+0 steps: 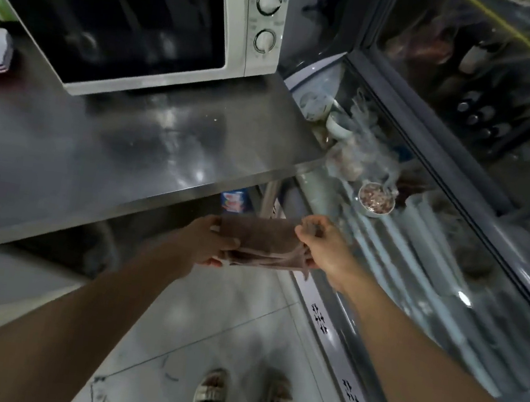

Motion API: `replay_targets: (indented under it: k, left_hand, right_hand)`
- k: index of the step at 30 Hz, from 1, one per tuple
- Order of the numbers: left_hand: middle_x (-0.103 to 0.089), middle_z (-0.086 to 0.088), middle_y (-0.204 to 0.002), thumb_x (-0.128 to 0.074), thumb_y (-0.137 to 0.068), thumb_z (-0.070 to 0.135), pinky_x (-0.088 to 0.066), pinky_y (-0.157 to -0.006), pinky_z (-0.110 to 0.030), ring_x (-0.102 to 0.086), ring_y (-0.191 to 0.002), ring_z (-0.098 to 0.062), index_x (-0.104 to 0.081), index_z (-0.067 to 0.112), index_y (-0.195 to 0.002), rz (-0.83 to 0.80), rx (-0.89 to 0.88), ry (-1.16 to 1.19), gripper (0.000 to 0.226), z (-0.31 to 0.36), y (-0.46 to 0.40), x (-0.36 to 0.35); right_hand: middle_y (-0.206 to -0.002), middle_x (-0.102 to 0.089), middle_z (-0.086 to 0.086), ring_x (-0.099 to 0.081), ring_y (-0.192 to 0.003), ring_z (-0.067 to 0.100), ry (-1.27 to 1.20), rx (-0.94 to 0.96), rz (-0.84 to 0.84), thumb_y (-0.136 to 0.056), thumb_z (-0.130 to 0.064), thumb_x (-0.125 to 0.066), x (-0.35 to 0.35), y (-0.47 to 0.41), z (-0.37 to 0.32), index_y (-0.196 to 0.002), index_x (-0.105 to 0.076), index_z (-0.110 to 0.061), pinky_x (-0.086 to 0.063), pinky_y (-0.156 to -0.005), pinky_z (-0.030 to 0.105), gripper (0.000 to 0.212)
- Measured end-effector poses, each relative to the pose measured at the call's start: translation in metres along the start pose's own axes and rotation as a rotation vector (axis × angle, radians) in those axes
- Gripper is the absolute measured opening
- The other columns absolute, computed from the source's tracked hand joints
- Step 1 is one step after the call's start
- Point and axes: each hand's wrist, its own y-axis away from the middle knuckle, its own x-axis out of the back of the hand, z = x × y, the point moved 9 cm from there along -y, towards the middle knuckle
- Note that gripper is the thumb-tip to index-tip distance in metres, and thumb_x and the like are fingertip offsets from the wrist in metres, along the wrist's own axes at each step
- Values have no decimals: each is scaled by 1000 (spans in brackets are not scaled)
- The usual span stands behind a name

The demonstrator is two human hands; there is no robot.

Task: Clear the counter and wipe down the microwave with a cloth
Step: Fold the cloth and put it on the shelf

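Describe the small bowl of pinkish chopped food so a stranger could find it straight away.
Start at the white microwave on the steel counter, then look right, past the counter's edge, to the glass-topped display chiller. The small bowl shows under the glass just beyond the counter's near right corner. Unlike the pale cups farther back, it is filled with pinkish, minced-looking food.

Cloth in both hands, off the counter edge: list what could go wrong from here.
1. The cloth is stretched between the left hand and right hand over the floor, beyond the counter edge; a slipped grip would likely drop it there.
2. Loose strands hang from its lower edge and could snag on the microwave knobs during wiping.
3. Wiping across those knobs might turn a setting.
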Motion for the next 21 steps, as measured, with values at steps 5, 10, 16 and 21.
replay_targets:
  k: [5,10,16,21]
  left_hand:
    - [-54,-16,-120,-63,-82,-4,-56,-57,-23,-59,-84,-19,-44,6,-129,185,-47,-18,52,-15,-22,-8]
    - [-59,-13,-112,-69,-80,7,-57,-81,-42,-64,-93,-25,-50,8,-121,360,41,15,46,-46,-48,-27]
    - [-65,-10,-95,-73,-76,5,-56,-84,-44,-65,-92,-29,-52,15,-97,518,146,205,31,-100,-86,-51]
    - [-66,-5,-90,-69,-81,9,-57,-77,-39,-64,-82,-25,-54,15,-99,576,154,181,25,-142,-128,-48]
  right_hand:
    - [-101,-64,9,-67,-82,22,-13,-20,-208,-75,10,-68,-10,-38,19,-117,-53,-22,-57,-66,39,55]
    - [-111,-56,7,-62,-97,27,139,70,-270,-72,9,-72,-8,-77,46,-121,-50,-23,-58,-73,41,62]
    - [-92,-61,1,-65,-84,22,220,115,-234,-70,6,-74,-12,-128,94,-115,-54,-18,-58,-75,39,55]
    - [-99,-61,1,-65,-91,23,258,129,-253,-72,3,-73,-43,-165,136,-117,-55,-20,-57,-80,37,54]
